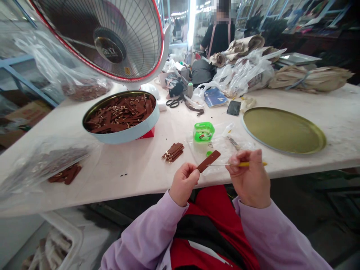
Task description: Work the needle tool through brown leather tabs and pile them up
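Note:
My left hand pinches the lower end of a brown strap tab, which slants up to the right above the table's front edge. In my right hand is a thin brush with a yellow handle; its fine dark tip reaches the tab's edge. Just beyond them stands a green plastic container, with a small green cap nearer to me. Left of my hands lies a small pile of brown tabs with metal rings.
A round tin full of brown tabs stands at left, under a large fan. A gold-coloured round lid lies at right. Scissors, a phone and plastic bags sit further back. A person is beyond the table.

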`<action>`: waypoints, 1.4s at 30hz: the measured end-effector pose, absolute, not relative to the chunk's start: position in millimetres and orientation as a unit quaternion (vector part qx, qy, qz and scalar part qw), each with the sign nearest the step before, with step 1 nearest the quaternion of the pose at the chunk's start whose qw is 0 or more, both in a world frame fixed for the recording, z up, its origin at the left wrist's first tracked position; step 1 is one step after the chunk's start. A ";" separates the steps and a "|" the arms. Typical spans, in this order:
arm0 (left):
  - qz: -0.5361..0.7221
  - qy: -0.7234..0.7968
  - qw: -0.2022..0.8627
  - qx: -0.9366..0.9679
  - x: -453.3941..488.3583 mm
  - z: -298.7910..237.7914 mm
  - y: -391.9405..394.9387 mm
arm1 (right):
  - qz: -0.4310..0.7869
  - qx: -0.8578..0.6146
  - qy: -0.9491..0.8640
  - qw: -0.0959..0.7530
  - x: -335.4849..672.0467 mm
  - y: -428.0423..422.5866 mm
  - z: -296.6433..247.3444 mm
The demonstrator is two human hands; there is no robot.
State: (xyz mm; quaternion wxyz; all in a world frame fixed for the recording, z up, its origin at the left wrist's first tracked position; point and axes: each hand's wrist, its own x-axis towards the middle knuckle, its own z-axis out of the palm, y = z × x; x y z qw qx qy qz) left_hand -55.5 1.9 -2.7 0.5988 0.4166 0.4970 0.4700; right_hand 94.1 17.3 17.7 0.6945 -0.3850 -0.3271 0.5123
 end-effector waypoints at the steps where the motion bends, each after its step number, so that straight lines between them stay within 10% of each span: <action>1: 0.473 0.499 0.591 0.421 -55.3 -1.7 -0.5 | 0.477 -0.406 -0.346 0.698 96.6 13.8 17.7; 10: 0.468 0.491 0.592 0.435 -55.9 16.3 -18.3 | 0.514 -0.453 -0.602 0.410 80.6 -5.9 10.3; 32: 0.303 0.724 0.221 0.579 -152.5 -53.1 94.0 | 0.579 -0.508 -0.512 0.381 70.5 28.8 -25.6; 42: 0.072 0.745 -0.125 0.651 -255.2 79.1 151.7 | 0.560 -0.533 -0.523 0.357 70.7 37.1 -30.5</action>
